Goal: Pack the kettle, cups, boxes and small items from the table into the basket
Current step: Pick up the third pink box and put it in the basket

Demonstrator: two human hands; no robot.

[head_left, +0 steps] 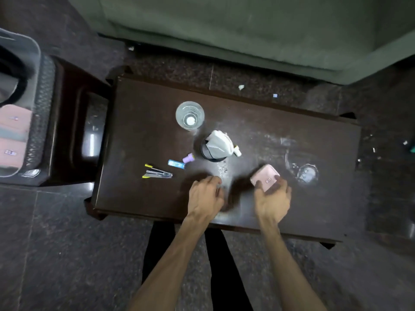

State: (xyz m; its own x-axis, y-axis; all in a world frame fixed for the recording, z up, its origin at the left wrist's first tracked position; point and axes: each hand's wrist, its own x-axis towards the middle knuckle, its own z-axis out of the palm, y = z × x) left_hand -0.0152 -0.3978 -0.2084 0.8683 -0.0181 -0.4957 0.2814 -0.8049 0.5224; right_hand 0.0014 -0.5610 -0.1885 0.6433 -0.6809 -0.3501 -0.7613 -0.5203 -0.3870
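Note:
My right hand (272, 198) grips a small pink box (265, 176) just above the dark wooden table (292, 209). My left hand (205, 196) hovers beside it near the front edge, fingers curled, holding nothing. A clear glass cup (190, 115) stands at the back, with a dark cup stuffed with white paper (216, 145) to its right. A stapler (158, 172), a blue packet (176, 164) and a small purple item (188, 157) lie left of centre. The basket (18, 104) sits at the far left on a stool, with pink boxes and a dark kettle inside.
A dark wooden stool (74, 131) stands between the basket and the table. A green sofa (247, 30) runs along the back. White powder marks (307, 173) smear the table's right side. Scraps litter the dark stone floor (56, 243).

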